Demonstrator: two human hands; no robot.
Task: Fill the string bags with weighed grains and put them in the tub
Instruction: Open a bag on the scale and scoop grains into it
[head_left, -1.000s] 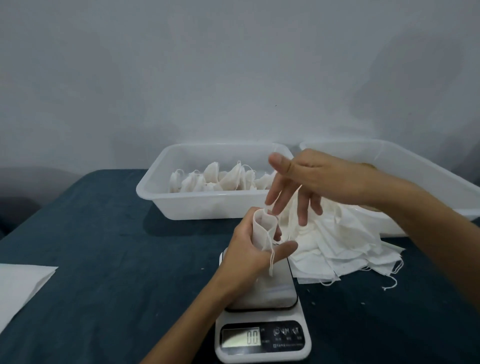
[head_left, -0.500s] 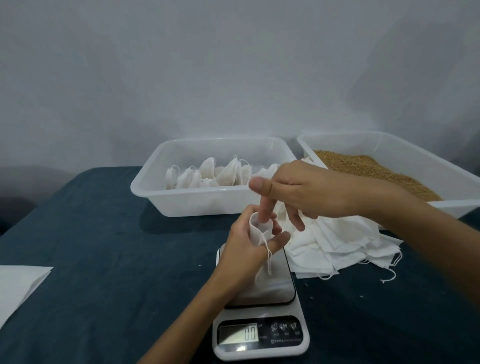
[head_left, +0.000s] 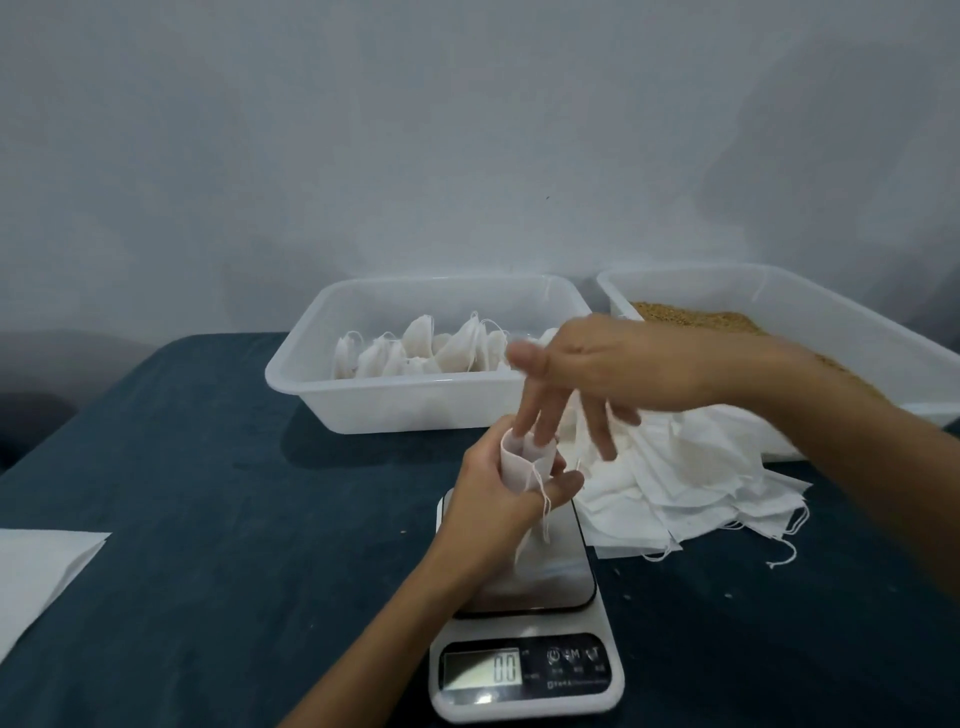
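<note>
Left hand (head_left: 496, 499) gripping bag (head_left: 519, 467) over scale (head_left: 524, 613); right hand (head_left: 597, 374) fingers straight, spreading its mouth. Risk: thin mouth collapsing, grains (head_left: 696, 318) spilling onto desk (head_left: 208, 519)

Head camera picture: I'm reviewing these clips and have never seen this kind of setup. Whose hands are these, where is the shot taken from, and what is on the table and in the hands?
There is no robot here. A person wears one wide camera on the head, looking forward and down at their own bare hands. The left hand grips a small white string bag upright over the kitchen scale, whose display appears to read zero. The right hand pokes straight fingers into the bag's mouth, apparently opening it. On the dark blue table lie a pile of empty bags, a tub holding filled bags, a second tub of brown grains, and white paper at the left edge.
</note>
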